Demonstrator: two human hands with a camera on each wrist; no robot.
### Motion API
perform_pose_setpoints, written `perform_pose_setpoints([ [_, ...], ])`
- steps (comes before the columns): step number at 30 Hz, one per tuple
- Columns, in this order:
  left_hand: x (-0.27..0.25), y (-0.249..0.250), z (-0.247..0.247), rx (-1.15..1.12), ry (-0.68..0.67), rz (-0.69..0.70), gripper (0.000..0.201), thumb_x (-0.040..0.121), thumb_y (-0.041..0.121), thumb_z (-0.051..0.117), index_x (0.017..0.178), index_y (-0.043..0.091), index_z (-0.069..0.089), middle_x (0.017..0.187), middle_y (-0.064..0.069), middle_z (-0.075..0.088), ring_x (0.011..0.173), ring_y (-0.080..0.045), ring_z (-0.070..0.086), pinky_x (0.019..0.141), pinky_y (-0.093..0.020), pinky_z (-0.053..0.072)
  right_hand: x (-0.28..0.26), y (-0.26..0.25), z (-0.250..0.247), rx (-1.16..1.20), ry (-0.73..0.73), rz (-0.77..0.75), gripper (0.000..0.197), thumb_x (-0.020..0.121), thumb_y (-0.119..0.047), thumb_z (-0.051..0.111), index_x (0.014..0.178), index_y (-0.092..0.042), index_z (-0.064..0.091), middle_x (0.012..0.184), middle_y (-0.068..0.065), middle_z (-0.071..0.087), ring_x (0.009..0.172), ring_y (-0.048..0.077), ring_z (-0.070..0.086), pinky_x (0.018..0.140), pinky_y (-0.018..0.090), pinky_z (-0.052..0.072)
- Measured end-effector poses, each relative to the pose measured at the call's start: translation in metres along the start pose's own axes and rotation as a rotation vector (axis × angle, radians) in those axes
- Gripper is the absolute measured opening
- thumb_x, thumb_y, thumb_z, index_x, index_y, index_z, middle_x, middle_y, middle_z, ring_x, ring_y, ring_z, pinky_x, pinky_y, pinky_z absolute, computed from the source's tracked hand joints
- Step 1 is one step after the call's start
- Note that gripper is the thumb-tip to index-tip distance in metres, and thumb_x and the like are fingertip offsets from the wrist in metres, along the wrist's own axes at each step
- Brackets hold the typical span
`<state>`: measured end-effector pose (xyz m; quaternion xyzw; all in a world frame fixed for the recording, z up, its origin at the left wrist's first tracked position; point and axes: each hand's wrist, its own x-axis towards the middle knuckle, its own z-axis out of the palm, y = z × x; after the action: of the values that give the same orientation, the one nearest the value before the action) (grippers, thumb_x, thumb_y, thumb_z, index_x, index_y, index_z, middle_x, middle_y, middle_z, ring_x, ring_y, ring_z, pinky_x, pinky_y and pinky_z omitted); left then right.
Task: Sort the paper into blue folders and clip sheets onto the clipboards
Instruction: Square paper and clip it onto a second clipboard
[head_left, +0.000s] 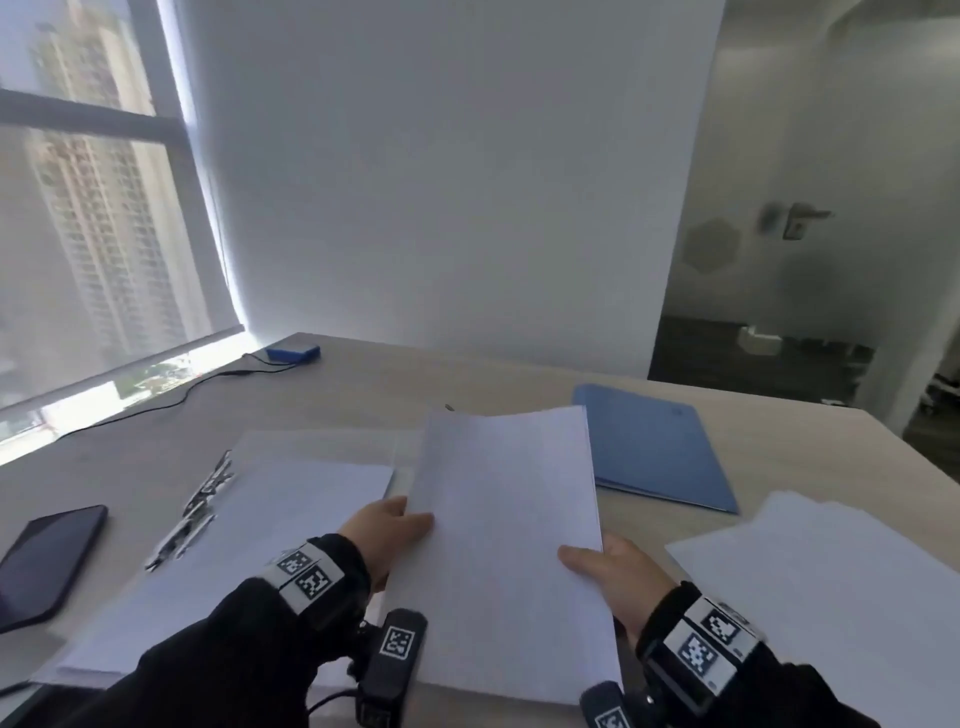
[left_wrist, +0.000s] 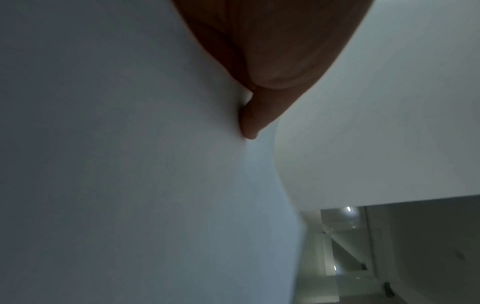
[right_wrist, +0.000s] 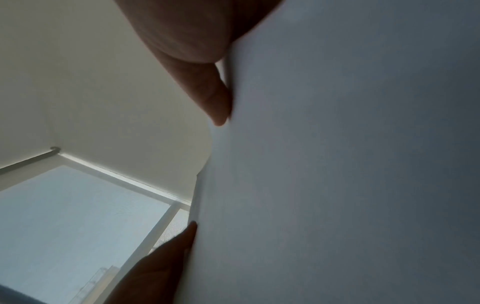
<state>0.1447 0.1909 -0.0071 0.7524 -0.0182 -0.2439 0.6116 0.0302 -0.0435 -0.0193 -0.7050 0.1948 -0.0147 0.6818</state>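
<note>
Thin stack of white paper sheets (head_left: 506, 540) held above the pale wooden table (head_left: 363, 384), pinched at its left edge by the left hand (head_left: 382, 530), thumb on top, and at its right edge by the right hand (head_left: 618, 577). Fingers beneath hidden under the paper. Closed blue folder (head_left: 657, 447) lying flat beyond. Clear clipboard (head_left: 291, 499) at left, partly covered by sheets and sleeve. Both wrist views mostly filled with paper.

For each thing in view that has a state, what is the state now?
Held sheets: lifted, gripped at both side edges.
Left hand: grips the sheets.
Right hand: grips the sheets.
Folder: closed, flat.
Clipboard: paper on it, clip down.
Phone: screen dark.
</note>
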Motion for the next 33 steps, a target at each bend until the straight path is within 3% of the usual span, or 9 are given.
perform_pose_setpoints([
  [2, -0.001, -0.005, -0.011, 0.013, -0.006, -0.044, 0.024, 0.082, 0.011, 0.064, 0.105, 0.002, 0.065, 0.102, -0.024, 0.073, 0.094, -0.043, 0.070, 0.086, -0.058, 0.054, 0.003, -0.004, 0.003, 0.022, -0.023, 0.032, 0.018, 0.093, -0.010, 0.056, 0.102, -0.003, 0.070, 0.097, 0.013, 0.076, 0.085, 0.029, 0.071, 0.076, 0.035, 0.054],
  [5, 0.000, -0.014, -0.025, 0.147, -0.056, -0.063, 0.044, 0.064, 0.024, 0.073, 0.102, 0.002, 0.068, 0.101, -0.021, 0.074, 0.094, -0.040, 0.071, 0.090, -0.053, 0.054, 0.007, -0.006, -0.003, 0.072, -0.004, 0.126, 0.026, 0.092, -0.021, 0.055, 0.108, -0.004, 0.066, 0.091, 0.018, 0.069, 0.073, 0.029, 0.059, 0.066, 0.034, 0.049],
  [9, 0.003, -0.023, -0.033, 0.202, -0.082, -0.123, 0.030, 0.073, 0.019, 0.073, 0.099, 0.005, 0.070, 0.107, -0.020, 0.073, 0.099, -0.037, 0.070, 0.095, -0.048, 0.053, 0.011, -0.010, -0.009, 0.051, 0.009, 0.205, 0.030, 0.088, -0.028, 0.057, 0.109, -0.010, 0.067, 0.100, 0.025, 0.073, 0.075, 0.033, 0.065, 0.073, 0.045, 0.055],
  [12, 0.009, -0.027, -0.032, 0.263, -0.074, -0.126, 0.056, 0.058, 0.033, 0.073, 0.106, 0.005, 0.069, 0.106, -0.017, 0.073, 0.098, -0.034, 0.071, 0.095, -0.045, 0.053, 0.014, -0.011, -0.007, 0.045, 0.012, 0.205, 0.030, 0.089, -0.026, 0.057, 0.108, -0.006, 0.067, 0.096, 0.023, 0.075, 0.073, 0.033, 0.069, 0.074, 0.046, 0.056],
  [19, 0.013, -0.014, -0.018, 0.370, -0.008, -0.107, 0.032, 0.089, 0.029, 0.061, 0.109, 0.004, 0.062, 0.114, -0.009, 0.068, 0.102, -0.028, 0.068, 0.099, -0.034, 0.050, 0.020, -0.013, -0.010, 0.086, 0.082, 0.194, 0.027, 0.091, -0.023, 0.056, 0.108, -0.003, 0.063, 0.091, 0.023, 0.076, 0.069, 0.033, 0.071, 0.073, 0.047, 0.058],
  [25, 0.012, -0.007, -0.008, 0.423, 0.062, -0.092, 0.061, 0.091, 0.043, 0.055, 0.139, 0.006, 0.045, 0.142, -0.010, 0.050, 0.131, -0.028, 0.048, 0.108, -0.031, 0.037, 0.023, -0.019, -0.019, 0.180, 0.146, 0.179, 0.025, 0.092, -0.023, 0.056, 0.116, -0.015, 0.053, 0.100, 0.019, 0.075, 0.088, 0.035, 0.072, 0.081, 0.052, 0.056],
  [29, 0.012, 0.001, -0.007, 0.134, 0.042, -0.090, 0.033, 0.088, 0.031, 0.063, 0.112, 0.007, 0.063, 0.103, -0.013, 0.067, 0.090, -0.032, 0.067, 0.081, -0.040, 0.056, 0.022, -0.027, -0.015, 0.172, 0.141, 0.170, 0.022, 0.092, -0.023, 0.057, 0.114, -0.017, 0.057, 0.097, 0.013, 0.076, 0.093, 0.031, 0.070, 0.090, 0.051, 0.052],
  [31, 0.015, 0.005, -0.007, 0.125, 0.065, -0.076, 0.012, 0.089, 0.024, 0.062, 0.090, 0.012, 0.061, 0.098, -0.010, 0.061, 0.087, -0.029, 0.061, 0.077, -0.038, 0.053, 0.021, -0.030, -0.011, 0.153, 0.121, 0.172, 0.010, 0.091, -0.022, 0.057, 0.099, -0.019, 0.062, 0.083, 0.005, 0.079, 0.093, 0.026, 0.067, 0.098, 0.051, 0.047],
  [33, 0.017, 0.009, -0.007, 0.204, 0.099, -0.061, 0.019, 0.090, 0.023, 0.059, 0.073, 0.021, 0.049, 0.094, -0.008, 0.052, 0.086, -0.024, 0.052, 0.072, -0.032, 0.044, 0.021, -0.034, -0.007, 0.132, 0.103, 0.173, 0.008, 0.091, -0.021, 0.056, 0.089, -0.021, 0.064, 0.076, 0.001, 0.079, 0.094, 0.022, 0.066, 0.100, 0.050, 0.045],
])
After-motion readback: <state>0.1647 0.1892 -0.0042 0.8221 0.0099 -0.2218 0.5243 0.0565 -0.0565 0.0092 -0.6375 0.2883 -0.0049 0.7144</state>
